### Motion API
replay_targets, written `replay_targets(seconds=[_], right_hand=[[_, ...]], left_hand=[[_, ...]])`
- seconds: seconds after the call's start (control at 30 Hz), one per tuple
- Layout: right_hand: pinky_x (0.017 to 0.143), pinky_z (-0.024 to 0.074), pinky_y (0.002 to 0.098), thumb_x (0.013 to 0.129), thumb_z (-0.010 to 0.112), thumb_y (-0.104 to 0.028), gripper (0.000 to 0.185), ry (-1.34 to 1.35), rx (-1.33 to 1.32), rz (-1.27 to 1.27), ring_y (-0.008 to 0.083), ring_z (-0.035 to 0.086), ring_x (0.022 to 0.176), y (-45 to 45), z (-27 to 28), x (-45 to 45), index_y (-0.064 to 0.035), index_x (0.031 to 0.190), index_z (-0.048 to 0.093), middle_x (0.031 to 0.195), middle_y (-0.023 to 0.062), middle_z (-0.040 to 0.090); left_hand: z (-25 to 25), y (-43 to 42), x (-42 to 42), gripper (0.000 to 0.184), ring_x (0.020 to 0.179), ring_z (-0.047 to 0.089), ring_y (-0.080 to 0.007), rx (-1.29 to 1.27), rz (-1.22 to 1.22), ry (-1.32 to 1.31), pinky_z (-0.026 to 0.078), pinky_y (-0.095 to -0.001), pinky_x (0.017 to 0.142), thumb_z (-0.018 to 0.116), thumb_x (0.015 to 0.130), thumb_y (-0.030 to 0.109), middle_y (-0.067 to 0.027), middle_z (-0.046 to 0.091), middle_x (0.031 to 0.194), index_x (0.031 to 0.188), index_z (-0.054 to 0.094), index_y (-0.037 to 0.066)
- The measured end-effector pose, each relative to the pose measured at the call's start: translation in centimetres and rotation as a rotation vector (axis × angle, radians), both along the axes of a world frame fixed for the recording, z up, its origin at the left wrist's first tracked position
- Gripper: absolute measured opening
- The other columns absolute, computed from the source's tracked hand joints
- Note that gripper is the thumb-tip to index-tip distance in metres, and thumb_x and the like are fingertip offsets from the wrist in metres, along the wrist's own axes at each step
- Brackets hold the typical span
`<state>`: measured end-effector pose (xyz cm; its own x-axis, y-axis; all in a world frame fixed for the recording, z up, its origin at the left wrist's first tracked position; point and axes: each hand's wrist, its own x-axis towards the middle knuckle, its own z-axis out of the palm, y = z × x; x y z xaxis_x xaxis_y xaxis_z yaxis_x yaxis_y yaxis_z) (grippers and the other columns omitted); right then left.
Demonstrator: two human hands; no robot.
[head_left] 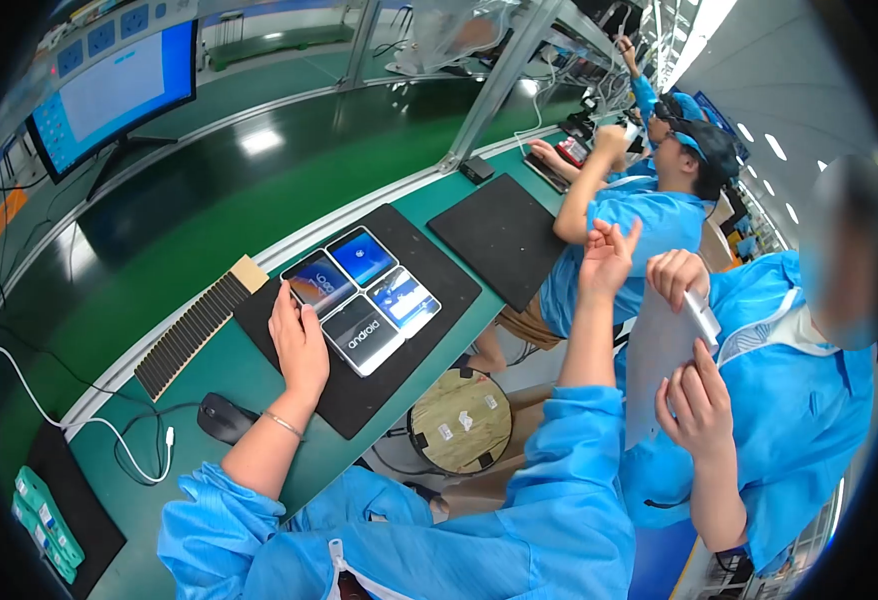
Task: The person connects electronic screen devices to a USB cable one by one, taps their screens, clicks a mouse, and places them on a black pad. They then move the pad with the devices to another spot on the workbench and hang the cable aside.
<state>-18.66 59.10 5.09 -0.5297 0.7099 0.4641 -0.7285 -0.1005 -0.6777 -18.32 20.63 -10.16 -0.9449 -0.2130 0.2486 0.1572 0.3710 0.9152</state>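
Several tablets or large phones lie side by side in a block on a black mat [439, 270], screens up and lit. One device [362, 335] reads "android", another [321, 280] shows a clock, and two more [361, 254] have blue screens. My left hand [300, 343] rests at the block's left edge with fingers stretched out, holding nothing; whether it touches the devices I cannot tell. Raised off the bench, my right hand [607, 262] is empty with its fingers apart. It is near a co-worker's hands [697, 395], which hold white sheets [656, 350].
A slotted rack [194, 335], a black mouse [227, 418] and a white cable [144, 470] lie at left. Green items [47, 525] sit on a dark mat. A second black mat [504, 240] lies further right. A round stool [461, 420] stands below the bench. Co-workers sit at right.
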Motion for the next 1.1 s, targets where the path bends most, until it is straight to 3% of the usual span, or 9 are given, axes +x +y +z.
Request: replay_targets(seconds=[0.13,0.47,0.6,0.7,0.87,0.93,0.97,1.0,1.1], right_hand=[[0.075,0.0483,0.0257,0.094,0.051,-0.015,0.030,-0.538,0.577,0.616,0.0161,0.063,0.083,-4.4,0.9,4.4,-0.0027,0.121,0.058,0.091,0.0136,0.066],[0.092,0.0434,0.0429,0.091,0.050,-0.020,0.031,-0.882,1.507,-0.173,0.0353,0.052,0.105,-10.4,-13.2,-2.6,-0.0030,0.114,0.062,0.112,0.0150,0.059],[0.090,0.0441,0.0440,0.089,0.050,-0.019,0.031,-0.888,1.537,-0.300,0.0362,0.052,0.104,-9.5,-14.0,-4.4,-0.0037,0.113,0.062,0.109,0.0162,0.060],[0.082,0.0485,0.0471,0.088,0.050,-0.025,0.031,-0.979,1.600,-0.297,0.0366,0.059,0.095,-9.3,-13.5,-5.0,-0.0101,0.110,0.065,0.105,0.0148,0.062],[0.086,0.0476,0.0397,0.085,0.059,-0.030,0.037,-0.952,1.416,0.063,0.0316,0.062,0.098,-7.9,-12.6,-8.0,-0.0013,0.108,0.065,0.103,0.0203,0.065],[0.086,0.0468,0.0321,0.087,0.061,-0.016,0.034,-0.944,1.086,0.583,0.0218,0.060,0.100,-2.2,-16.2,-13.2,0.0070,0.112,0.060,0.105,0.0170,0.064],[0.086,0.0466,0.0344,0.093,0.060,-0.018,0.030,-1.135,0.822,0.669,0.0155,0.057,0.099,-4.5,-12.6,-9.2,-0.0057,0.120,0.060,0.103,0.0007,0.064],[0.070,0.0478,0.0282,0.094,0.057,-0.024,0.042,-1.236,0.891,0.629,0.0115,0.057,0.076,-5.7,-10.9,-8.6,-0.0050,0.131,0.053,0.104,0.0022,0.066],[0.068,0.0466,0.0269,0.095,0.055,-0.024,0.042,-1.193,0.921,0.658,0.0110,0.056,0.073,-6.6,-9.2,-10.4,-0.0044,0.132,0.052,0.104,0.0028,0.066]], left_hand=[[-0.4,-0.8,0.6,0.048,0.119,0.040,-0.0292,0.225,-0.010,-0.097,0.030,-0.0388,0.105,0.043,0.094,0.018,-0.0162,0.045,0.130,0.139,0.034,0.003],[2.7,-1.9,10.2,0.071,0.125,0.030,-0.0335,0.310,0.036,-0.333,0.034,-0.0378,0.102,0.055,0.077,0.011,-0.0192,0.025,0.138,0.142,0.028,0.003],[3.4,-1.9,9.0,0.067,0.120,0.036,-0.0287,0.514,0.137,-0.478,0.041,-0.0329,0.093,0.053,0.079,0.010,-0.0172,0.022,0.138,0.141,0.028,0.002],[0.9,-1.9,7.0,0.049,0.071,0.057,-0.0203,0.792,0.058,-0.429,0.047,-0.0353,0.062,0.060,0.077,0.015,-0.0120,0.058,0.078,0.117,0.046,-0.008],[2.0,-0.7,6.9,0.042,0.099,0.057,-0.0440,0.233,0.147,-0.347,0.045,-0.0490,0.086,0.053,0.083,0.018,-0.0307,0.057,0.105,0.116,0.040,-0.005],[0.8,0.0,5.7,0.038,0.095,0.058,-0.0440,0.262,0.147,-0.314,0.046,-0.0502,0.082,0.049,0.085,0.011,-0.0297,0.058,0.100,0.118,0.037,-0.004],[0.9,-0.2,5.5,0.037,0.094,0.059,-0.0437,0.253,0.153,-0.289,0.046,-0.0501,0.081,0.048,0.086,0.010,-0.0290,0.058,0.099,0.119,0.037,-0.004],[1.1,-0.4,5.6,0.035,0.093,0.059,-0.0433,0.246,0.137,-0.269,0.046,-0.0501,0.080,0.046,0.087,0.009,-0.0282,0.059,0.099,0.119,0.037,-0.003],[2.0,-1.1,6.0,0.035,0.093,0.059,-0.0429,0.228,0.142,-0.264,0.046,-0.0503,0.080,0.044,0.089,0.008,-0.0277,0.059,0.100,0.121,0.037,-0.003]])
